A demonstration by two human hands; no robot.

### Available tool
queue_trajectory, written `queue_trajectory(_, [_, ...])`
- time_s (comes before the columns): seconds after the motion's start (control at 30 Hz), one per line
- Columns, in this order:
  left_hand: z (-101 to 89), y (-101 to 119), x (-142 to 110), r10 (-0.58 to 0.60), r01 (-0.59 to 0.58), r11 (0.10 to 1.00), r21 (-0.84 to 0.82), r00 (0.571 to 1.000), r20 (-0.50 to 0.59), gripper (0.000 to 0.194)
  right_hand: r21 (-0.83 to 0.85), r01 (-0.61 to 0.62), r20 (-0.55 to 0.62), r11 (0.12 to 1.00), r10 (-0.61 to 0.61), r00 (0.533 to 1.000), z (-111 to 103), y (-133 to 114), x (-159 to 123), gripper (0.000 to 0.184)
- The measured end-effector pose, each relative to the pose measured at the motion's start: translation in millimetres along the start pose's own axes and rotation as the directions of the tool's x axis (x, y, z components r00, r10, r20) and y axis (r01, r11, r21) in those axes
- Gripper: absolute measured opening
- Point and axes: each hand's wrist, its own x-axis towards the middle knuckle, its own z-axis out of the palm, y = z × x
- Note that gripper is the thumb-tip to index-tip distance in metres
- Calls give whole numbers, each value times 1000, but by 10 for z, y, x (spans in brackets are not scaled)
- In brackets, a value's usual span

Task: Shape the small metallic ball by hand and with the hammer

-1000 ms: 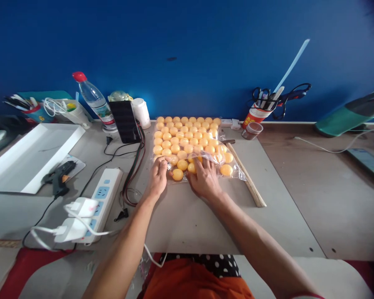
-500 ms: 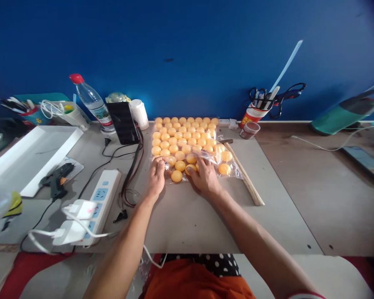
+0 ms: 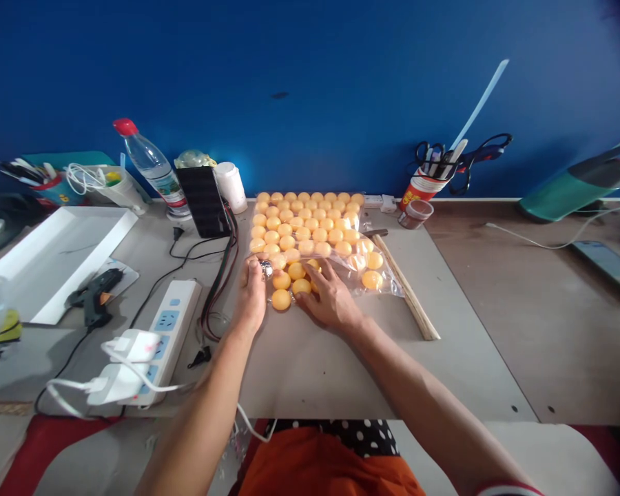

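Observation:
A clear plastic bag (image 3: 387, 279) lies flat on the table, filled with rows of orange table tennis balls (image 3: 304, 234). My left hand (image 3: 251, 296) is at the bag's near left corner, fingers closed round its edge, where the crumpled plastic shines. My right hand (image 3: 331, 296) rests on the near balls with its fingers spread, thumb against one ball. Several loose-looking balls (image 3: 282, 299) sit between my two hands; some are hidden under my right fingers. A hammer with a wooden handle (image 3: 408, 289) lies just right of the bag.
A power strip (image 3: 173, 324) with white plugs, cables, a glue gun (image 3: 97, 296) and a white box lid (image 3: 67, 255) occupy the left. Behind stand a water bottle (image 3: 152, 165), a phone (image 3: 202, 201) and a cup of scissors (image 3: 424, 186). Another phone (image 3: 607, 269) lies at right.
The nearest balls have shifted left and slightly toward me. My right hand has slid left with them, its fingers spreading; my left hand has moved a little left.

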Motion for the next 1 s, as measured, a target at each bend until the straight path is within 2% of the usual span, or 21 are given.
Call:
queue_trajectory(0.13, [21,33,10,7,-8,998,-63,1000,-15,39,38,18,0,999,-18,1000,5,-27,-14,60])
queue_trajectory(0.23, [34,65,13,16,-17,993,-113,1000,-7,37,79,-11,-52,997,15,999,7,33,-10,62])
queue_trajectory(0.37, [32,74,19,20,-22,995,-101,1000,-22,36,51,-136,-154,989,143,978,9,132,14,51])
queue_trajectory(0.5, [22,86,20,32,-36,994,-101,999,-33,38,8,-228,-182,974,225,957,38,166,27,44])
queue_trajectory(0.77, [23,179,14,42,-58,980,-188,995,-87,40,18,-202,-215,979,201,956,23,120,15,50])
queue_trajectory(0.87, [28,199,12,78,-97,967,-234,993,-89,40,36,-199,-228,979,202,952,-1,83,2,59])
queue_trajectory(1.0, [28,232,-2,137,-159,961,-227,984,-112,43,6,-109,-281,994,106,954,-4,75,-11,73])
